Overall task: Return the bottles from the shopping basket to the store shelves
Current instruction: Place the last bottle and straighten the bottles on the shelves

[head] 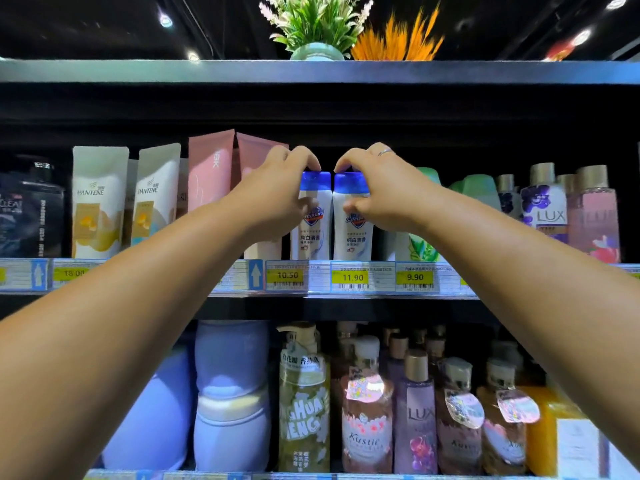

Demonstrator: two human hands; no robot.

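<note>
Fingers (306, 160) of the left hand (273, 195) curl over the blue cap of the left bottle (313, 239), thumb on its label. Pantene tubes (98, 202) and pink tubes (209, 168) stand at its nine o'clock. Just beside it at three o'clock, the right bottle (353, 240) is gripped the same way by the right hand (381, 195). Both white bottles stand upright on the middle shelf (450, 295), price tags (352, 277) at six o'clock. Farther toward three o'clock stand green bottles (479, 188) and Lux bottles (545, 202).
</note>
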